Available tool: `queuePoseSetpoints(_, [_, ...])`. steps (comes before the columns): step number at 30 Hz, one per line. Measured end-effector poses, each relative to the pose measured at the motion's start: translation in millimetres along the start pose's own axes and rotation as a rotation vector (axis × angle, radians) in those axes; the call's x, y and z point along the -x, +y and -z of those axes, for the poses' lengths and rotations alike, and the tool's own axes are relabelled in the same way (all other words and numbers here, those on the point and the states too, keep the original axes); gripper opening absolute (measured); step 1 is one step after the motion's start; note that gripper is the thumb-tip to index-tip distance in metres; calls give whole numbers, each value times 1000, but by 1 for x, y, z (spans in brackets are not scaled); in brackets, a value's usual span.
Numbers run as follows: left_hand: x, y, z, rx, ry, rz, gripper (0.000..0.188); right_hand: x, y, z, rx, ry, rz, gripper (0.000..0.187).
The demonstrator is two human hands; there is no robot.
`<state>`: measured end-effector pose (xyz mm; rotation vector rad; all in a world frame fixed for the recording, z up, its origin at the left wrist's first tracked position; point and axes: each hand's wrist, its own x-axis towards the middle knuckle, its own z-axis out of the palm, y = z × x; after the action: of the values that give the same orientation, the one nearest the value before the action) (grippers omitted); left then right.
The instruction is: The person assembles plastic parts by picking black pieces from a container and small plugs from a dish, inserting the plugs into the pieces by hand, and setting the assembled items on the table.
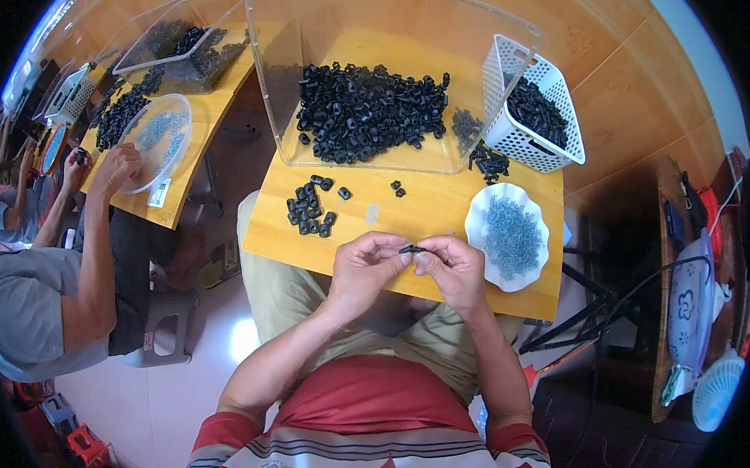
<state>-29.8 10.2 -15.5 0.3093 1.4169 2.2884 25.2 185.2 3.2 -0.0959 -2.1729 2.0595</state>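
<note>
Between my fingertips, over the near edge of the wooden table (300, 244), is a small, narrow black plastic part (411, 249). My left hand (361, 266) pinches one end of it, and my right hand (452, 268) pinches the other. Whether it is one piece or two joined pieces is too small to tell. Beside my right hand stands a white scalloped dish (473, 221) of small clear-blue pieces (511, 238). Several short black parts (307, 210) lie grouped beyond my left hand. A few more black bits (398, 188) sit further right.
A clear plastic bin (372, 160) holds a heap of black parts (361, 109). To its right, a white perforated basket (532, 153) contains slim black pieces (537, 114), with some spilled (489, 162) below. At left, a co-worker in grey (26, 291) sits at another table (180, 175).
</note>
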Motion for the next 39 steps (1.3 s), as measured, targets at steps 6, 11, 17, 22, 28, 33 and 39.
queuePoseSetpoints(6, [2,-1,-1,-10,-11,-15,22,0,-3,-1,3,18,9,15])
queuePoseSetpoints(11, [3,0,-4,-67,-13,-8,21,2,1,0,-20,22,32,15])
queuePoseSetpoints(17, [4,1,-5,-102,-6,-5,19,1,2,1,-44,5,-23,13])
queuePoseSetpoints(22, [4,1,-5,-95,-10,-32,17,-1,1,3,-178,-58,-150,15])
queuePoseSetpoints(28, [10,0,-7,-165,2,-56,18,3,9,4,-544,-107,-346,17])
queuePoseSetpoints(33, [9,3,-9,-462,98,-160,18,4,6,5,-770,-153,-479,15])
queuePoseSetpoints(39, [4,7,-7,-552,89,-187,21,3,7,-3,-795,-166,-348,13])
